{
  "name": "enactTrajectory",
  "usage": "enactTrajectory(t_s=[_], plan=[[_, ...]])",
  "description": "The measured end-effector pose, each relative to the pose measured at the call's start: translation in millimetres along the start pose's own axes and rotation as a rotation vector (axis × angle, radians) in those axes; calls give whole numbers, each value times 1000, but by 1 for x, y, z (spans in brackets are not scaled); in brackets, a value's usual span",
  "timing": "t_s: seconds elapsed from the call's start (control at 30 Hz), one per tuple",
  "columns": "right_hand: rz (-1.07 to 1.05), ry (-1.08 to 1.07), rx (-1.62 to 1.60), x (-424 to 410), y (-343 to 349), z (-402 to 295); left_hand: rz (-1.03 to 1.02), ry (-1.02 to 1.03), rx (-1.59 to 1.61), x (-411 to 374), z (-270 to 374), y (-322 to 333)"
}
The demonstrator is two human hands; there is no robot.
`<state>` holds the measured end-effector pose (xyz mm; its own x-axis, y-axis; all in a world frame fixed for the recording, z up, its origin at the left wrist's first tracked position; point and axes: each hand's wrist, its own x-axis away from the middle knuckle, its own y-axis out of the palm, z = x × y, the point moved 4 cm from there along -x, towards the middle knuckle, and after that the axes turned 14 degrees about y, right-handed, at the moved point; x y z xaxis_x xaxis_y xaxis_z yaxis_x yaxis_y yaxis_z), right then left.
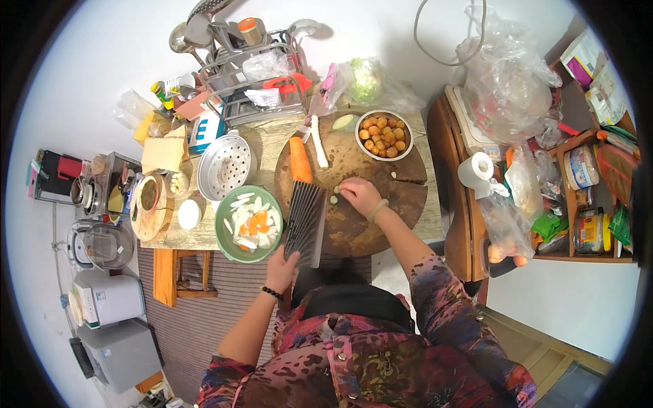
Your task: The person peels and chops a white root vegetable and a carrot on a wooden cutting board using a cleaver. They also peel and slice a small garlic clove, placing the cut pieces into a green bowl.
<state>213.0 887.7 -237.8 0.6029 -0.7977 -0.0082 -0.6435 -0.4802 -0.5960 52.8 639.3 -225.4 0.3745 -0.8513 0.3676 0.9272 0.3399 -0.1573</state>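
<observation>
My left hand [280, 269] is closed around the handle end of a broad kitchen cleaver [306, 224], whose ridged dark blade lies over the left edge of a round wooden chopping board [352, 232]. My right hand [360, 195] rests on the board, its fingertips at small pale green slices [334, 196]; whether it pinches one is unclear. Beyond the blade lie a peeled carrot [300, 160] and a long white stalk [319, 142]. A green bowl [221, 224] at the left holds white and orange cut pieces. Near the board's back right stands a metal bowl [361, 145] of round orange-brown food.
A perforated metal strainer [224, 166], a white round lid [190, 214] and a small wooden board [158, 224] stand left. Behind are a wire utensil rack [255, 84] and a bagged cabbage [366, 81]. A toilet roll [475, 171] stands on the right-hand cabinet.
</observation>
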Motion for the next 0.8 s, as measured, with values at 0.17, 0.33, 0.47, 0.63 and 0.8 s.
enactTrajectory(t_s=[0.17,0.33,0.47,0.63,0.8], plan=[[222,60,-84,31,-32,0,61,306,-609,5,31,17],[516,226,328,36,-59,60,1,413,-868,-1,81,49],[312,119,307,47,-42,51,-59,471,-935,-1,90,67],[129,94,136,87,-32,27,-155,526,-867,7,92,80],[133,87,122,89,-43,14,-236,232,-266,-4,38,56]])
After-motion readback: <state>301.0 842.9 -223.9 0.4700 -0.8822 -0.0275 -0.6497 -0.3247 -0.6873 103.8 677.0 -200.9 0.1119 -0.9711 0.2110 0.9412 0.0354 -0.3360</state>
